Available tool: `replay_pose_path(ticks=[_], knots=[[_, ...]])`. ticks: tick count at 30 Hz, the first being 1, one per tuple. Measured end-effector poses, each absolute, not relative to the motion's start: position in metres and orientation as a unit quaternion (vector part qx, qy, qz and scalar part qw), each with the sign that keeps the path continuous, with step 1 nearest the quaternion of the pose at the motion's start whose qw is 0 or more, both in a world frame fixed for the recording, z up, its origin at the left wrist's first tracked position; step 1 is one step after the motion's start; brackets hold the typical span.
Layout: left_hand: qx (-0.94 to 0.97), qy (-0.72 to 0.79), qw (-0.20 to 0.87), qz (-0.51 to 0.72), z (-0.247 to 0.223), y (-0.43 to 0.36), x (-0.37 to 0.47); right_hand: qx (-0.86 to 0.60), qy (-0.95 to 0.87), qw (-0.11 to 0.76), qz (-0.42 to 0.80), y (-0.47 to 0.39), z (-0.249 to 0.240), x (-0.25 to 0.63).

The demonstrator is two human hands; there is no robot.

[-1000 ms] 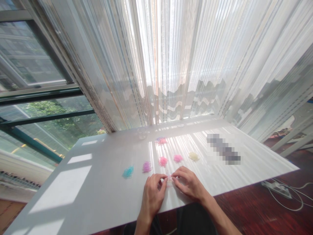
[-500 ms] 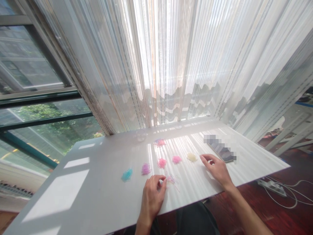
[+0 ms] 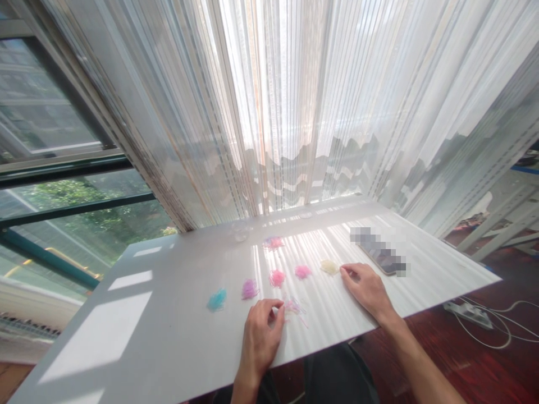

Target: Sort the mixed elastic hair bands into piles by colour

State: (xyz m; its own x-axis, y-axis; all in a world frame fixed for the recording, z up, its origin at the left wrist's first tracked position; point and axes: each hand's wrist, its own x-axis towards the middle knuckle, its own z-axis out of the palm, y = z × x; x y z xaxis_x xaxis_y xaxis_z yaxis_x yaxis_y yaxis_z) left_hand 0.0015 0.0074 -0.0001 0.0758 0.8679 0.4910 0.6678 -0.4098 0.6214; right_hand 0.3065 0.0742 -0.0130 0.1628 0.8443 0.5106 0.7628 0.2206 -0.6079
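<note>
My left hand [image 3: 261, 328] rests at the left edge of a loose mixed pink and lilac pile [image 3: 295, 306] of thin strands, perhaps small rubber bands. Its thumb and forefinger are pinched together; what lies between them is too small to make out. My right hand [image 3: 367, 287] is beside the pale yellow pile [image 3: 329, 267], fingertips closed at its right edge, contents hidden. Leftward in a row lie a bright pink pile [image 3: 302, 272], a coral-pink pile [image 3: 277, 278], a purple pile [image 3: 250, 289] and a teal pile [image 3: 217, 300].
A multicoloured pile [image 3: 273, 242] lies farther back on the white table [image 3: 168, 336]. Behind it stands a clear round container [image 3: 241, 231], with a clear flat disc [image 3: 305, 215] near the curtain [image 3: 286, 112]. A phone [image 3: 381, 256], partly pixelated, lies at right. A power strip [image 3: 467, 314] is on the floor.
My right hand has moved slightly left to the edge of the yellow pile, and its fingertips have come together. My left hand stays pinched by the mixed pile. The view shifts slightly.
</note>
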Motion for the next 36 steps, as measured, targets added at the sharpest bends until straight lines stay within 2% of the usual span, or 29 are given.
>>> replay_pose_path(ticks=[8, 15, 28, 36], knots=[[0.743, 0.515, 0.082, 0.419, -0.002, 0.009, 0.0, -0.567, -0.684, 0.455, 0.057, 0.056, -0.002, 0.287], [0.763, 0.514, 0.054, 0.388, 0.001, 0.009, 0.003, -0.439, -0.804, 0.373, 0.15, 0.032, 0.002, 0.236], [0.745, 0.544, 0.04, 0.383, -0.003, 0.011, 0.003, -0.458, -0.796, 0.361, 0.163, 0.035, 0.0, 0.226], [0.748, 0.526, 0.072, 0.398, 0.0, 0.009, 0.001, -0.409, -0.818, 0.352, 0.197, 0.02, 0.01, 0.218]])
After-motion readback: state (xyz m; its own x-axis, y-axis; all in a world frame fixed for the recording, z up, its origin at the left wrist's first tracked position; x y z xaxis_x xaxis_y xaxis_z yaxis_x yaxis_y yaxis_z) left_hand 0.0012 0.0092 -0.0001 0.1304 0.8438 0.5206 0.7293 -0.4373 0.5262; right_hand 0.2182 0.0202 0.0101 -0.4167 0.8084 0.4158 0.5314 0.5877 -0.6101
